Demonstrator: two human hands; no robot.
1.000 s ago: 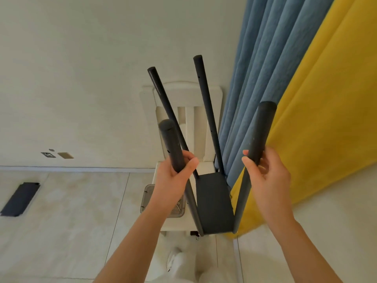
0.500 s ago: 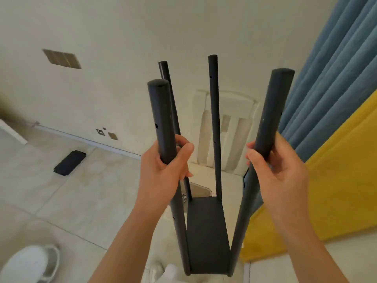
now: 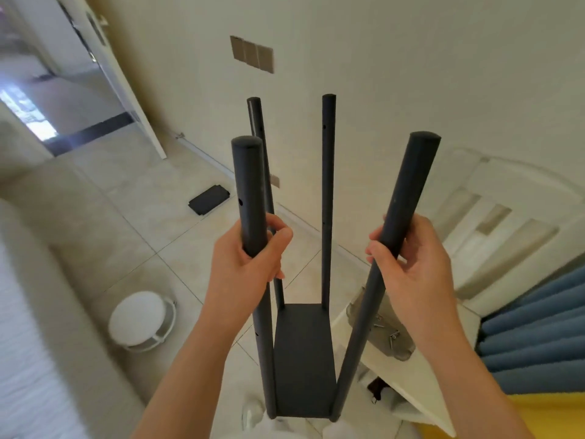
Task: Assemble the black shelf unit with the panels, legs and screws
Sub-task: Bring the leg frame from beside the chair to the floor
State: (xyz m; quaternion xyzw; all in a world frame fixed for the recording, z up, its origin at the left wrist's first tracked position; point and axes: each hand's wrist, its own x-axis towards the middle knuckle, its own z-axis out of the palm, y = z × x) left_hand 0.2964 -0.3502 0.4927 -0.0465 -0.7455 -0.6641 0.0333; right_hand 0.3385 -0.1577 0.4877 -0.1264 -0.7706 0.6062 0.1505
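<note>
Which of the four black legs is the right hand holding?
The near right leg, tilted out to the right. The right hand grips it midway. The left hand grips the near left leg; the two far legs stand beyond both hands.

Hidden under left hand (image 3: 250, 264): short stretch of near-left black tube leg (image 3: 248, 185). Likewise under right hand (image 3: 411, 258): stretch of near-right black tube leg (image 3: 408, 191). Far-left black tube leg (image 3: 256, 118) masked midway by near-left leg and fingers. Silver screws (image 3: 392, 339) in grey plastic tray (image 3: 397, 351), by front edge of white chair seat (image 3: 421, 394): too small to count, tray partly behind near-right leg. White chair back (image 3: 506, 179) cut by right edge. Round white floor object (image 3: 139, 318): blurred, unidentified. Forearms cut by bottom edge.
</note>
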